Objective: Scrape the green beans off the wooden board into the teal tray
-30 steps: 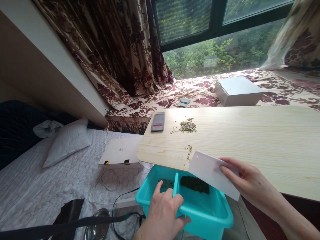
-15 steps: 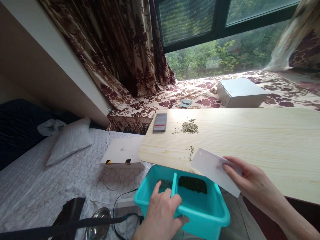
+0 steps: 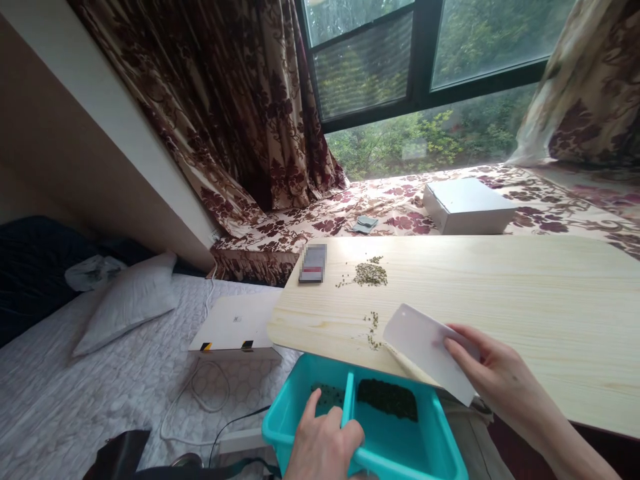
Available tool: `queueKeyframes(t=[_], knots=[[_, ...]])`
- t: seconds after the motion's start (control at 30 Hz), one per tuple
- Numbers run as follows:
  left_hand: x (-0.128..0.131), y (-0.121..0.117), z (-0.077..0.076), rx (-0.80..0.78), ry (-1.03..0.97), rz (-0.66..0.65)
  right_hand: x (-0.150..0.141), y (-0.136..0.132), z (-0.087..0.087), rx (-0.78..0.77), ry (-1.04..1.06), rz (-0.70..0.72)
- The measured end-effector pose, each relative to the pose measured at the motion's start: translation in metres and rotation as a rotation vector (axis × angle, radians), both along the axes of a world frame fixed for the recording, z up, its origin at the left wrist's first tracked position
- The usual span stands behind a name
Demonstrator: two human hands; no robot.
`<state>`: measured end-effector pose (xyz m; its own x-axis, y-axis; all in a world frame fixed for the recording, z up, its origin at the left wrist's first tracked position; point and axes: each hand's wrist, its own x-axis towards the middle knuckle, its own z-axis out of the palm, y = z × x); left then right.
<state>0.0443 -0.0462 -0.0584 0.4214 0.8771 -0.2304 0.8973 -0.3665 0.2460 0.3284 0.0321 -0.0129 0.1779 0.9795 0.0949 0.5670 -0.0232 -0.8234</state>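
My right hand is closed on a white plastic scraper card, whose edge rests on the near rim of a pale wooden tabletop. A few green beans lie just left of the card. Farther back sits a larger pile of green beans. My left hand grips the near rim and divider of a turquoise two-compartment bin held below the table edge. Dark green beans fill part of its right compartment, and fewer lie in the left one.
A phone lies on the table's far left corner. A white box and a small grey cloth sit on the floral window seat. Left of the table is a bed with a pillow, a flat white box and cables.
The view tilted up slightly. My right hand brought the scraper card lower against the table edge next to the small bean cluster. The bin in my left hand stayed below the edge.
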Motion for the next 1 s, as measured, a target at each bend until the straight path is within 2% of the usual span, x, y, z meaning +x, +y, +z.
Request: queueKeyframes(t=[0.17,0.37,0.5,0.7,1.0], knots=[[-0.001,0.000,-0.001,0.015,0.034,0.001,-0.008,0.003,0.005,-0.044,0.024,0.075],[0.004,0.005,0.018,-0.071,0.052,0.001,-0.008,0.001,0.003,-0.052,0.030,0.091],[0.007,0.006,0.026,-0.108,0.070,0.021,-0.008,0.000,0.001,-0.063,0.020,0.161],[0.007,0.001,0.029,-0.079,0.051,0.044,-0.007,-0.004,0.011,-0.039,0.024,0.084],[0.006,0.000,0.027,-0.073,0.024,0.064,-0.011,-0.007,0.016,-0.008,0.030,0.112]])
